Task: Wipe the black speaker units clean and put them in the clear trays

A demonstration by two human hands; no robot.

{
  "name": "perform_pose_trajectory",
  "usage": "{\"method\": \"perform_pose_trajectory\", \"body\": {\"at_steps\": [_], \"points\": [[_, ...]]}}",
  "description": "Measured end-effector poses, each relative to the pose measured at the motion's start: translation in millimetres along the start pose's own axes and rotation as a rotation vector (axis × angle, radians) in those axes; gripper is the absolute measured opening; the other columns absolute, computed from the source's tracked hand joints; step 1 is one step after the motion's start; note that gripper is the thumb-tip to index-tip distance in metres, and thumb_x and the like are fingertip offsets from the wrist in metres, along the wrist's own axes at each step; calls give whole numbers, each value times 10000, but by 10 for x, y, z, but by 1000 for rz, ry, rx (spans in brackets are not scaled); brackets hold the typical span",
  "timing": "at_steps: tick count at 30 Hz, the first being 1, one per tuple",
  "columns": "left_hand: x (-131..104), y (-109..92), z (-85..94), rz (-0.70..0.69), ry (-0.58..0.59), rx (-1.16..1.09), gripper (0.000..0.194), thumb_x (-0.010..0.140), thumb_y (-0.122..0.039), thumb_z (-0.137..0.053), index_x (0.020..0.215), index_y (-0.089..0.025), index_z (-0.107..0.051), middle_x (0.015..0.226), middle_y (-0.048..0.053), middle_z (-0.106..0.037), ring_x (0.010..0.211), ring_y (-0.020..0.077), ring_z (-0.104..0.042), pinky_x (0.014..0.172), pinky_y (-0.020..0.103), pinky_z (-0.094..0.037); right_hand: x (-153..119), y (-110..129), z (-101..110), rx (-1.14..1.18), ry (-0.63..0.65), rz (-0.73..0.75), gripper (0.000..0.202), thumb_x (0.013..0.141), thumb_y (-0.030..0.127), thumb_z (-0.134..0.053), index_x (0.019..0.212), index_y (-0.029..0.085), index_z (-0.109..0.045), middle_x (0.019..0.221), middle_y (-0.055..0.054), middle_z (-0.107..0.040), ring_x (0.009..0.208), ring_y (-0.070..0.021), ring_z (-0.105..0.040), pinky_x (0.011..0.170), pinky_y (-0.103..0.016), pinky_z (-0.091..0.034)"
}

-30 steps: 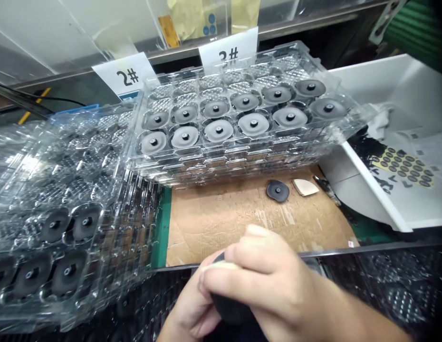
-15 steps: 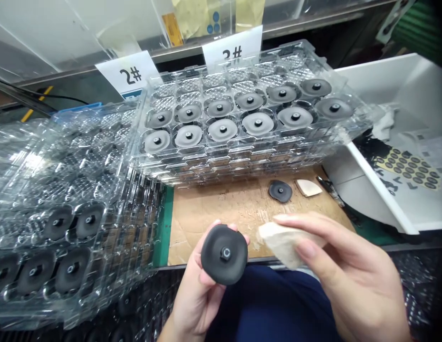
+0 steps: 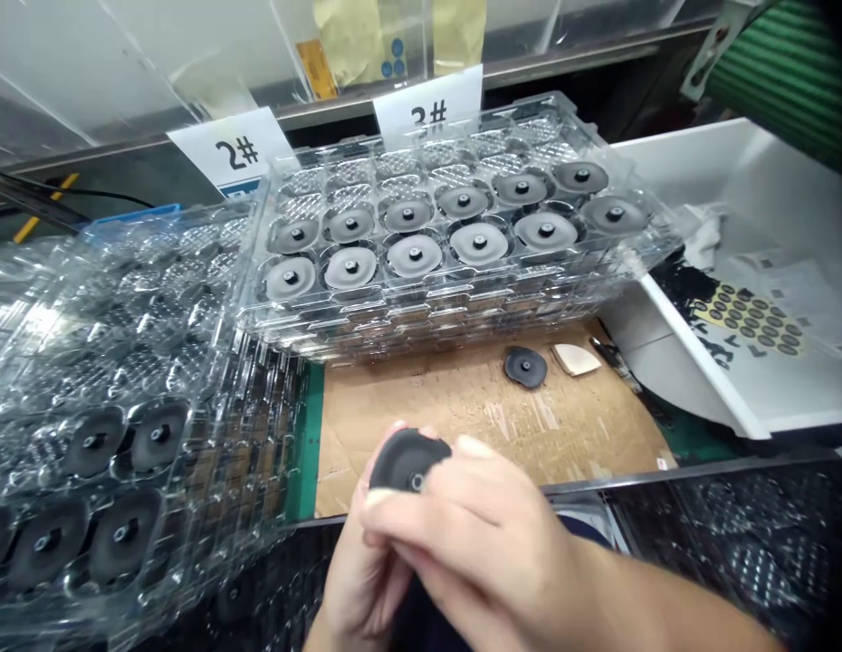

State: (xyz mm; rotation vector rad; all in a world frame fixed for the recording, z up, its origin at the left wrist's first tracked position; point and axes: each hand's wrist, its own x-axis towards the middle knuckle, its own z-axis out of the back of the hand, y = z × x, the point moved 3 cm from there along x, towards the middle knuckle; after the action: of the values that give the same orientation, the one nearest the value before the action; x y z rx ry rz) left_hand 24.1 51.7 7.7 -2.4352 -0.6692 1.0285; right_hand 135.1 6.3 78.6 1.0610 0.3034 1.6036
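Note:
My left hand (image 3: 358, 566) is closed round the edge of a black rounded disc (image 3: 397, 459) with a small metal-tipped stud at its centre. Over the disc's lower right side lies my right hand (image 3: 492, 534), its fingers bent against the face. A pale corner of the folded cream cloth (image 3: 473, 445) shows by the right knuckles; the rest of it is hidden under the hand. On the cardboard beyond, a second black disc (image 3: 525, 367) lies beside a cream folded pad (image 3: 576, 359).
A stack of clear plastic trays (image 3: 421, 299) with grey and black discs stands behind the cardboard (image 3: 367, 398). More clear trays (image 3: 210, 453) are at left. A white bin (image 3: 706, 362) with stickers and scraps sits at right, below a green ribbed hose (image 3: 780, 81).
My right hand has moved left with the cloth, from beside the disc onto its face. The left hand still holds the disc. The whole view has shifted slightly.

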Motion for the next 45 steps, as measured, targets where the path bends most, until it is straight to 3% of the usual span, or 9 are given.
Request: {"method": "perform_pose_trajectory", "body": {"at_steps": [6, 16, 21, 24, 27, 31, 36, 40, 45], "points": [[43, -46, 61, 12, 93, -85, 507, 565, -341, -767, 1055, -310, -644, 1097, 1, -675, 1022, 215, -607, 929, 282, -458, -214, -112, 177, -39, 97, -175, 276, 818, 39, -478, 1045, 143, -595, 753, -22, -618, 641, -130, -512, 607, -284, -385], [-27, -120, -1, 8, 93, -126, 442, 605, -333, -748, 1035, -343, -648, 1101, -17, -674, 1045, 248, -597, 972, 367, -424, -455, -613, 96, 206, -212, -682, 185, 889, 275, -499, 1060, 242, -563, 1018, -8, -619, 855, -151, -597, 704, -226, -474], [19, -23, 2, -77, 104, -114, 517, 650, -263, -731, 1143, -311, -584, 1144, 38, -650, 1040, 253, -598, 945, 365, -444, -211, -214, 226, 40, -239, -295, 243, 880, 199, -520, 1114, 248, -566, 985, -1, -647, 830, -131, -575, 727, -231, -438], [28, 14, 52, -67, 39, -44, 528, 676, -271, -711, 1182, -288, -558, 1161, 60, -638, 1084, 247, -567, 969, 356, -418, -58, -65, 171, 16, -32, -68, 252, 891, 128, -462, 1088, 196, -602, 816, -6, -658, 681, -126, -552, 640, -272, -407], [30, 13, 140, -100, -58, -1, 457, 714, -250, -677, 1159, -279, -578, 1146, 49, -647, 1085, 223, -563, 924, 298, -451, -35, -118, 120, -93, 115, -178, 306, 865, 67, -449, 1065, 221, -621, 751, 1, -635, 641, -136, -532, 587, -291, -359], [69, 45, 161, -131, 9, -41, 449, 737, -212, -654, 1174, -267, -567, 1145, 54, -645, 1063, 212, -576, 899, 285, -466, -23, -233, 44, 73, -29, -170, 309, 872, 85, -472, 1125, 220, -587, 924, -13, -667, 782, -133, -589, 716, -290, -414], [144, 36, 208, -130, -20, -157, 471, 697, -327, -672, 1155, -270, -582, 1124, 63, -654, 1060, 229, -585, 899, 304, -479, -241, -898, -260, 222, -23, -530, 188, 872, 243, -502, 970, 210, -659, 968, -21, -690, 889, -167, -634, 772, -285, -493], [151, -13, 254, -108, -54, -215, 415, 717, -304, -651, 1129, -310, -600, 1106, 40, -665, 1058, 256, -588, 926, 356, -469, -670, -1291, -459, 122, -36, -618, 195, 844, 258, -523, 949, 218, -682, 920, -48, -702, 855, -217, -644, 760, -367, -496], [145, 34, 202, -91, -42, -164, 472, 686, -311, -682, 1148, -283, -589, 1146, 56, -646, 1114, 256, -549, 909, 318, -477, -592, -1041, -359, 88, -79, -656, 207, 866, 279, -505, 994, 226, -658, 944, -37, -694, 857, -193, -640, 760, -328, -500]]}}
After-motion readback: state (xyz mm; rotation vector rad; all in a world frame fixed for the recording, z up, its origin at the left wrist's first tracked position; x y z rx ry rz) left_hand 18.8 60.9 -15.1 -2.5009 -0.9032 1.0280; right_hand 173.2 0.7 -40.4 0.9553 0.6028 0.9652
